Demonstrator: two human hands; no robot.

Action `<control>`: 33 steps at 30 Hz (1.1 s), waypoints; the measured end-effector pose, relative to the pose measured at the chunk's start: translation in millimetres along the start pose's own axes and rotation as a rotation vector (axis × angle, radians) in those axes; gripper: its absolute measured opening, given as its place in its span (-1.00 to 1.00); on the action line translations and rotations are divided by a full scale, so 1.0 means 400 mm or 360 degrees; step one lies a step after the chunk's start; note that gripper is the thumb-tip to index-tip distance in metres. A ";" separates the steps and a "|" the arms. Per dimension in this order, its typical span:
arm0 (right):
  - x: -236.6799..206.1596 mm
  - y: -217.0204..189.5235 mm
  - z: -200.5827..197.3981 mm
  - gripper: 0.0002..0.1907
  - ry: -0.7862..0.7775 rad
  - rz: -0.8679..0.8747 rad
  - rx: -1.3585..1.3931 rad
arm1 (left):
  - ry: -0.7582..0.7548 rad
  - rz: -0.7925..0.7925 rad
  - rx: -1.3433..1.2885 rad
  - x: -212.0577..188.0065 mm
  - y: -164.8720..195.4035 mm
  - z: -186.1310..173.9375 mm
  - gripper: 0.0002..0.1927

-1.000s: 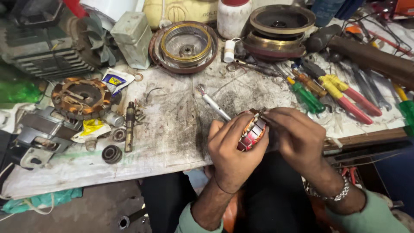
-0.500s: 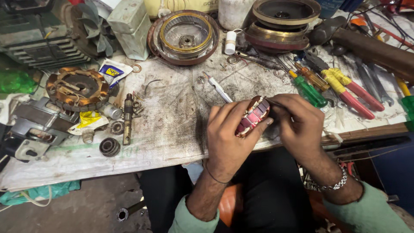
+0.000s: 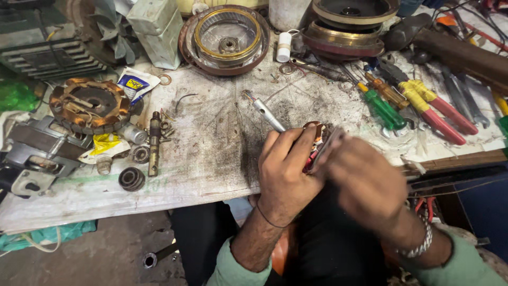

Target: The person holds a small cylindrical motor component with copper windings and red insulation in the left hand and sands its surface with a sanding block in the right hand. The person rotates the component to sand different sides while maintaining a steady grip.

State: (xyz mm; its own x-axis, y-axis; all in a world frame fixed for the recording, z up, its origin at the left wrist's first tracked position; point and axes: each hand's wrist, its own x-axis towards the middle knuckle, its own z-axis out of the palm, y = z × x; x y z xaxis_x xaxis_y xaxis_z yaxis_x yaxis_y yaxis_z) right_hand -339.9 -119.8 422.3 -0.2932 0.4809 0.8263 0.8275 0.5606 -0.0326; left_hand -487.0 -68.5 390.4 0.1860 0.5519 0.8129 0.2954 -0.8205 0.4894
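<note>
My left hand [image 3: 286, 172] grips a small motor armature [image 3: 316, 139] with copper windings and red insulation, held just above the front edge of the workbench [image 3: 211, 153]. My right hand [image 3: 365, 182] is blurred with motion and presses against the armature's right side, fingers curled over it. Most of the armature is hidden between the two hands. A metal socket driver [image 3: 264, 112] lies on the bench just beyond my left fingers.
A copper-wound stator [image 3: 89, 104], a shaft [image 3: 154, 142], bearings [image 3: 131, 178] and a glue sachet [image 3: 136, 85] lie at the left. Round motor covers [image 3: 225, 37] [image 3: 346, 29] stand at the back. Screwdrivers [image 3: 383, 108] and red-handled pliers [image 3: 439, 108] lie at the right.
My hands with the armature have stayed near the bench's front edge. My right hand has moved quickly over the armature and now shows as a blur. The camera has shifted slightly.
</note>
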 end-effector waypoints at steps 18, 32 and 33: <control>-0.014 0.007 0.000 -0.80 0.0027 0.0082 0.0053 | 0.0058 -0.0010 0.0000 0.001 0.012 0.008 -0.56; -0.061 0.021 0.011 -0.85 0.0162 -0.0033 -0.0093 | 0.0110 0.0020 0.0061 -0.002 0.023 0.015 -0.61; -0.059 0.022 0.011 -0.86 0.0153 0.0017 -0.0109 | 0.0113 0.0020 0.0067 -0.003 0.024 0.014 -0.59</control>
State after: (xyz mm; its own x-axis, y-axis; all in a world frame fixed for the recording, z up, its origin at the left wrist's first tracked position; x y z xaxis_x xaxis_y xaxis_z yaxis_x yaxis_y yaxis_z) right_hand -327.8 -123.2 400.0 -0.2396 0.4178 0.8764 0.8620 0.5069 -0.0060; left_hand -479.1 -76.0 392.3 0.1232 0.5286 0.8399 0.3330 -0.8193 0.4668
